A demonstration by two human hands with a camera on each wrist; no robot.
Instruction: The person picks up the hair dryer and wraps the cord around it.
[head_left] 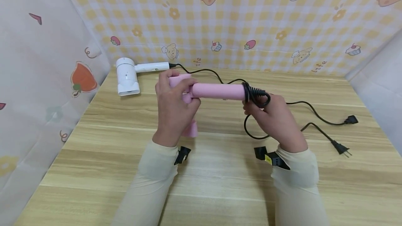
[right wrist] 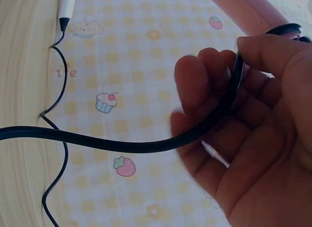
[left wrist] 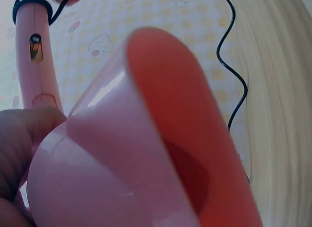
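Above the table, my left hand [head_left: 172,111] grips a pink hair dryer [head_left: 218,91] around the joint of its head and handle, so much of the head is hidden. The dryer's flared nozzle [left wrist: 105,171] fills the left wrist view, reddish inside. Its handle points right, toward my right hand [head_left: 277,119]. There, the black power cord [right wrist: 141,146] is looped around the handle's end, and my right thumb and curled fingers hold a length of it. From this hand the cord hangs in a curve down to the table.
A white hair dryer [head_left: 127,76] stands at the back left, its handle pointing right. Its thin black cord [head_left: 204,70] runs behind my hands. Two black plugs, one capped [head_left: 351,119] and one with bare prongs [head_left: 340,148], lie at right. A patterned cloth [head_left: 232,27] hangs behind the wooden table [head_left: 226,191].
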